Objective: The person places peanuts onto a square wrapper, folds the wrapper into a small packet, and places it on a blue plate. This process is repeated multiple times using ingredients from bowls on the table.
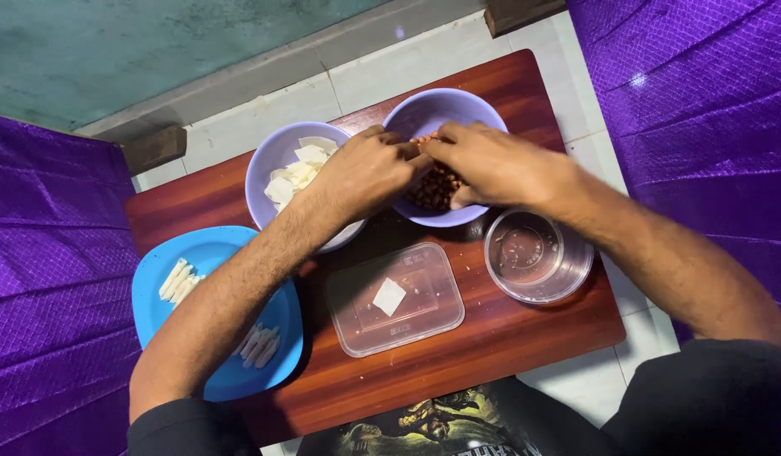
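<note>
My left hand [367, 171] and my right hand [490, 164] meet over a lilac bowl [432, 110] that holds brown peanuts [431, 191]. The fingertips of both hands pinch together at a few peanuts above the bowl's middle. A second lilac bowl [274, 160] to the left holds white flat pieces [296, 173]; my left wrist crosses its near rim.
A blue plate [206, 253] with white sticks lies at the left under my left forearm. A clear rectangular lid or tub [396, 298] with one white square piece sits in front. A clear round tub [536, 257] stands at the right. All rest on a small red-brown wooden table [492, 338]; purple cloth flanks both sides.
</note>
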